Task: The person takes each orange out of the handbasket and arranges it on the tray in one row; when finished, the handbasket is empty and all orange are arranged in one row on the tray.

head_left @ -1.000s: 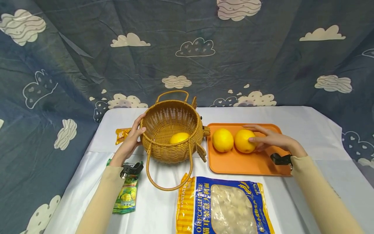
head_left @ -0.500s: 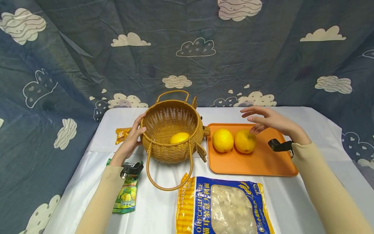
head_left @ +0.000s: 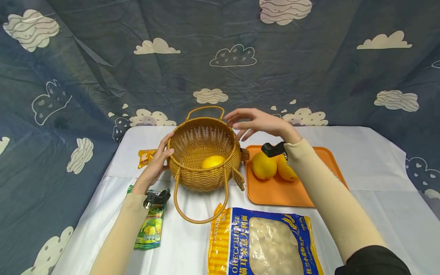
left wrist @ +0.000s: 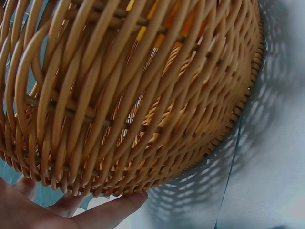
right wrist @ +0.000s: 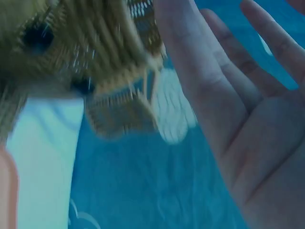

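A brown wicker basket [head_left: 203,179] with animal-like trim and two looped handles stands on the white-covered table. Inside lies a yellow fruit [head_left: 213,161]. My left hand [head_left: 154,168] rests against the basket's left side, its thumb and fingers spread at the rim; in the left wrist view the fingers touch the outside of the woven wall [left wrist: 133,105]. My right hand [head_left: 262,124] hovers at the basket's upper right rim, fingers extended and holding nothing. Two round yellow fruits [head_left: 264,166] sit on an orange tray [head_left: 275,196], the right one partly hidden by my forearm.
A blue and yellow bag of orecchiette pasta [head_left: 271,242] lies in front. Left of the basket are a green snack packet [head_left: 149,231], partly under my left wrist, and a small orange packet [head_left: 146,157]. A dark cloud-print cloth [head_left: 172,84] hangs behind the table.
My right hand has lifted off the right-hand fruit on the tray and moved left, without it, to the basket's rim. The left hand has stayed at the basket.
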The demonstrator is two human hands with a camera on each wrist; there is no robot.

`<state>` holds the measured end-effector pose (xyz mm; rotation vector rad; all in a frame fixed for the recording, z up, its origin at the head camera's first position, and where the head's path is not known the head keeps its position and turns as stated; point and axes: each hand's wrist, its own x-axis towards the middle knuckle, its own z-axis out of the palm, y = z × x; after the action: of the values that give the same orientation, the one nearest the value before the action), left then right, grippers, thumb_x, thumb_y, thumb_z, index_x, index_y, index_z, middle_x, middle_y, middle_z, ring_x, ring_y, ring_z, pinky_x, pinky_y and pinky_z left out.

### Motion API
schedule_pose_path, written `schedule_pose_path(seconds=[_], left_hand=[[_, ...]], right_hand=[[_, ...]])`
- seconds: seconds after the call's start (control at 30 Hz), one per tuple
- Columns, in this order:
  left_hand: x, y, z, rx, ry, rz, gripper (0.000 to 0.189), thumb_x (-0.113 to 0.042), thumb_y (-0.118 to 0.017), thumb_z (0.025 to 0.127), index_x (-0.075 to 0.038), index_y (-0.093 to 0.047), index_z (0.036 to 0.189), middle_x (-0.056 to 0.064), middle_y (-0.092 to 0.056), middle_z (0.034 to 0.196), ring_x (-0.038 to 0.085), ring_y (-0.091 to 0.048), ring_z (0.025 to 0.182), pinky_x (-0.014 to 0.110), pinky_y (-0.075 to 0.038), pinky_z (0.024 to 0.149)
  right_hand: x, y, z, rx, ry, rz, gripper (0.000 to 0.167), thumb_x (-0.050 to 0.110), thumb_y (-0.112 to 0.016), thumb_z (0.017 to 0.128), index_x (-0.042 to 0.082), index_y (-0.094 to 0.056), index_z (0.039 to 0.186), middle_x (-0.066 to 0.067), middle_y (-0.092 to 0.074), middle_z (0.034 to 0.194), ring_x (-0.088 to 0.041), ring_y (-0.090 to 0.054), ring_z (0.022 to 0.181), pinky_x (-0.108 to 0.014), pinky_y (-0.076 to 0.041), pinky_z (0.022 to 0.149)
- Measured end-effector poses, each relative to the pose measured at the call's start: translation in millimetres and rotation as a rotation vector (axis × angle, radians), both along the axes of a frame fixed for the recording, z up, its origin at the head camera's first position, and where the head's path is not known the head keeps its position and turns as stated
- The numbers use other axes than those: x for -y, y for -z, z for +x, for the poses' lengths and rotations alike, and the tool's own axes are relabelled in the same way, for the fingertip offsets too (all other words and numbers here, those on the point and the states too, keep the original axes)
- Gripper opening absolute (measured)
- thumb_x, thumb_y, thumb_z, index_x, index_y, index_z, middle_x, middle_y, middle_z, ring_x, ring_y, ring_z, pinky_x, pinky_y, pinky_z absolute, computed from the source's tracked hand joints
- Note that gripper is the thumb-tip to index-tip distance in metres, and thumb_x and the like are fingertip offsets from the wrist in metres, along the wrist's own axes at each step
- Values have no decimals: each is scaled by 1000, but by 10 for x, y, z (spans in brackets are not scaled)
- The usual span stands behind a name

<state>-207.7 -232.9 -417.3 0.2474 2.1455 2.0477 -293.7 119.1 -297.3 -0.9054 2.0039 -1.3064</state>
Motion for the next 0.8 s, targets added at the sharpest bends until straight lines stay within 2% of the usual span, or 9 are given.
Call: schedule_pose_path(seconds=[0.07,0.17,0.43,0.6,0.8], left_hand=[[6,4,-1,0,-2,-4,62,-29,-42,96,-33,-16,152,0,0,157,40,-16,138,72,-23,96],[11,9,-4,-4,-3,-10,61,-27,-41,96,-34,-17,152,1,-1,158,40,-15,138,72,-24,95],[-10,13,-12,-3,-9,-12,61,-29,-42,96,-34,-18,152,1,-1,158,38,-16,138,71,-24,96],[-3,22,-12,-5,-12,-11,61,-28,-42,96,-34,-19,152,1,-2,157,38,-18,137,71,-25,96],[16,22,-11,-12,-14,-16,61,-30,-42,96,-35,-18,152,1,-3,157,37,-18,138,70,-25,96]], right_hand=[[209,14,-41,32,-51,1,45,20,-54,98,5,-45,139,-18,-47,136,-37,-63,95,-49,-51,81],[491,33,-85,71,-116,57,46,19,-54,98,5,-43,141,-15,-47,136,-34,-64,97,-46,-51,83],[976,70,-137,190,-249,332,48,22,-52,99,13,-40,145,-17,-37,144,-41,-62,99,-48,-48,89],[1110,143,-158,288,-281,505,52,22,-51,99,15,-35,148,-16,-37,143,-41,-62,98,-45,-49,86],[1197,166,-161,332,-283,650,51,24,-54,98,23,-40,146,-10,-33,148,-36,-67,87,-40,-54,77]])
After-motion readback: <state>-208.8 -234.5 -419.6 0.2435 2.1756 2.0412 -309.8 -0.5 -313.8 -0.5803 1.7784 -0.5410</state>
